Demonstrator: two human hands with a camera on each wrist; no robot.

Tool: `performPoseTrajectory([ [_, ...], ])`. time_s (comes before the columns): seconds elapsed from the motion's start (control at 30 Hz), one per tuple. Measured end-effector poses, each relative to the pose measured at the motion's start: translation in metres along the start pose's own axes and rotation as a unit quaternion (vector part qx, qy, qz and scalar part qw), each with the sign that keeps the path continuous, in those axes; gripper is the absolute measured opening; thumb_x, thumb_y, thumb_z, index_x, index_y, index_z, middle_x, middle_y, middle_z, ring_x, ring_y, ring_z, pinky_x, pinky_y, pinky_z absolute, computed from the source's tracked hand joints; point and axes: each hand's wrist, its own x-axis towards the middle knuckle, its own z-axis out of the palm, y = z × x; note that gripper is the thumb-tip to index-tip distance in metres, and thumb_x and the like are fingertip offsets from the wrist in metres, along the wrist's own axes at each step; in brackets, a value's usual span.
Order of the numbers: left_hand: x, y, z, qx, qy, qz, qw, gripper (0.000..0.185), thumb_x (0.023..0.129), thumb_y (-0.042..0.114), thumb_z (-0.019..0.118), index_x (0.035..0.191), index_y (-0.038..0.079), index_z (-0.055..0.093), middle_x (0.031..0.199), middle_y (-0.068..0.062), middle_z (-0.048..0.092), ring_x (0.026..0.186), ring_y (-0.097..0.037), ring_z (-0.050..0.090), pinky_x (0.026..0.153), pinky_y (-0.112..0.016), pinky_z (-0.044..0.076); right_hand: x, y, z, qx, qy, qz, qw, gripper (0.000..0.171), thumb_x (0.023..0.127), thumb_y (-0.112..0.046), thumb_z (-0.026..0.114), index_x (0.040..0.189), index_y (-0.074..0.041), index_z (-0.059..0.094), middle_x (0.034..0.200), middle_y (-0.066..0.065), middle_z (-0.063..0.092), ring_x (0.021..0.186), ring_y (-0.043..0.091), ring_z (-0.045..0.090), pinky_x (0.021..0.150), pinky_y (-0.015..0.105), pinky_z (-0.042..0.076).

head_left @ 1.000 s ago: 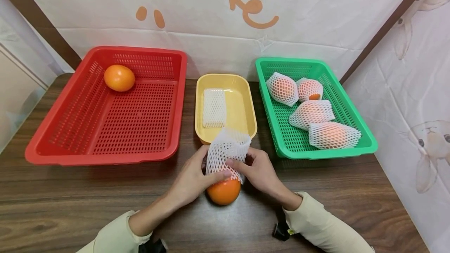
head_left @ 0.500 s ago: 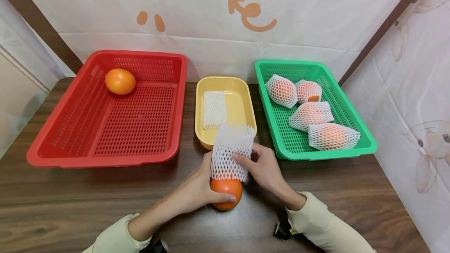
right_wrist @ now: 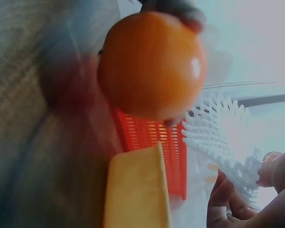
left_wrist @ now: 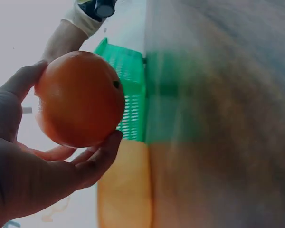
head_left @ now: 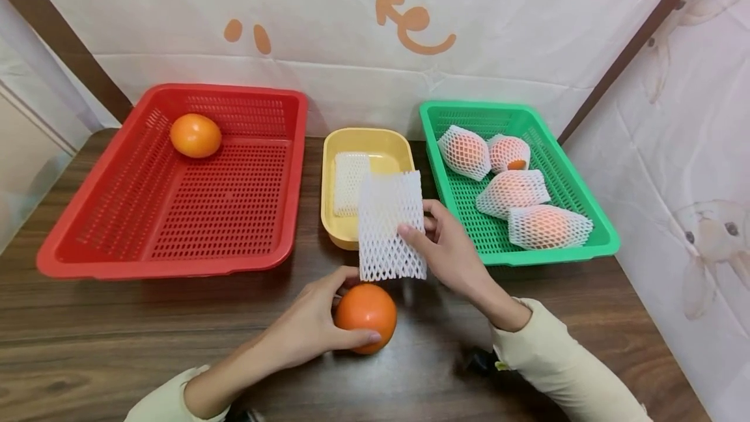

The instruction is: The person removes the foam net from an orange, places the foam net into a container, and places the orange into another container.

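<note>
My left hand (head_left: 319, 324) grips a bare orange (head_left: 366, 316) on the wooden table (head_left: 140, 337), fingers curled round it; the left wrist view shows the orange (left_wrist: 80, 99) held in that hand (left_wrist: 47, 161). My right hand (head_left: 445, 249) pinches a white foam net sleeve (head_left: 390, 226), lifted just above and behind the orange and free of it. The right wrist view has the orange (right_wrist: 152, 66) with the sleeve (right_wrist: 223, 142) held beside it in my fingers (right_wrist: 242, 199).
A red basket (head_left: 88, 213) at the left holds one bare orange (head_left: 196, 136). A yellow tray (head_left: 328, 226) in the middle holds a flat foam sleeve (head_left: 349, 182). A green basket (head_left: 586, 213) at the right holds several net-wrapped oranges (head_left: 512, 193). A printed cloth hangs behind.
The foam sleeve was partly over the orange; my right hand has pulled it up and off. The left hand has kept hold of the orange, now bare.
</note>
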Motion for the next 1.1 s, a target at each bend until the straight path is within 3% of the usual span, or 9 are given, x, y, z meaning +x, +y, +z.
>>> performPoseTrajectory([
  [0.1, -0.007, 0.007, -0.008, -0.011, 0.018, 0.018, 0.9996, 0.073, 0.067, 0.044, 0.085, 0.126, 0.018, 0.051, 0.113, 0.004, 0.058, 0.095, -0.013, 0.059, 0.082, -0.033, 0.05, 0.006, -0.007, -0.004, -0.003, 0.011, -0.002, 1.0, 0.04, 0.095, -0.014, 0.061, 0.129, -0.005, 0.042, 0.099, 0.014, 0.069, 0.083, 0.025, 0.068, 0.067, 0.038, 0.056],
  [0.3, -0.015, 0.023, -0.027, -0.028, 0.062, 0.089, 0.9937, 0.073, 0.069, 0.037, 0.086, 0.129, 0.018, 0.051, 0.12, 0.004, 0.057, 0.101, -0.012, 0.058, 0.086, -0.032, 0.05, 0.029, -0.017, -0.012, -0.017, 0.026, 0.006, 0.999, 0.047, 0.094, -0.014, 0.063, 0.134, -0.004, 0.039, 0.101, 0.015, 0.067, 0.082, 0.021, 0.066, 0.066, 0.031, 0.054],
  [0.37, -0.017, 0.028, -0.034, -0.021, 0.077, 0.105, 0.9913, 0.072, 0.069, 0.035, 0.087, 0.129, 0.019, 0.051, 0.119, 0.005, 0.057, 0.101, -0.011, 0.058, 0.086, -0.032, 0.05, 0.038, -0.019, -0.014, -0.039, 0.032, 0.016, 0.999, 0.049, 0.093, -0.018, 0.064, 0.134, -0.005, 0.038, 0.093, 0.012, 0.065, 0.072, 0.019, 0.06, 0.061, 0.026, 0.049],
  [0.5, -0.017, 0.04, -0.054, -0.027, 0.104, 0.124, 0.9864, 0.071, 0.068, 0.024, 0.088, 0.128, 0.018, 0.051, 0.118, 0.004, 0.058, 0.099, -0.013, 0.058, 0.084, -0.031, 0.051, 0.055, -0.021, -0.015, -0.075, 0.034, 0.034, 0.996, 0.054, 0.091, -0.022, 0.067, 0.134, -0.006, 0.04, 0.087, 0.011, 0.063, 0.067, 0.02, 0.053, 0.056, 0.028, 0.04],
  [0.63, -0.014, 0.052, -0.075, -0.022, 0.138, 0.138, 0.9806, 0.071, 0.067, 0.013, 0.089, 0.128, 0.017, 0.052, 0.117, 0.001, 0.057, 0.098, -0.014, 0.058, 0.083, -0.025, 0.05, 0.068, -0.021, -0.013, -0.13, 0.042, 0.036, 0.99, 0.058, 0.089, -0.025, 0.07, 0.135, -0.005, 0.041, 0.092, 0.012, 0.062, 0.074, 0.021, 0.054, 0.061, 0.032, 0.042],
  [0.9, 0.001, 0.075, -0.111, 0.007, 0.217, 0.148, 0.9647, 0.066, 0.07, 0.003, 0.084, 0.128, 0.009, 0.053, 0.117, 0.001, 0.057, 0.099, -0.015, 0.055, 0.08, -0.019, 0.046, 0.089, -0.018, -0.005, -0.229, 0.048, 0.043, 0.971, 0.062, 0.087, -0.027, 0.072, 0.135, -0.006, 0.039, 0.098, 0.011, 0.062, 0.08, 0.021, 0.06, 0.064, 0.033, 0.049],
  [1.1, 0.015, 0.083, -0.138, 0.04, 0.259, 0.108, 0.959, 0.063, 0.076, 0.015, 0.082, 0.13, 0.011, 0.051, 0.119, 0.0, 0.054, 0.099, -0.015, 0.053, 0.08, -0.018, 0.045, 0.105, -0.019, -0.002, -0.248, 0.054, 0.056, 0.966, 0.06, 0.087, -0.026, 0.072, 0.133, -0.006, 0.039, 0.098, 0.011, 0.061, 0.078, 0.022, 0.061, 0.064, 0.034, 0.049],
])
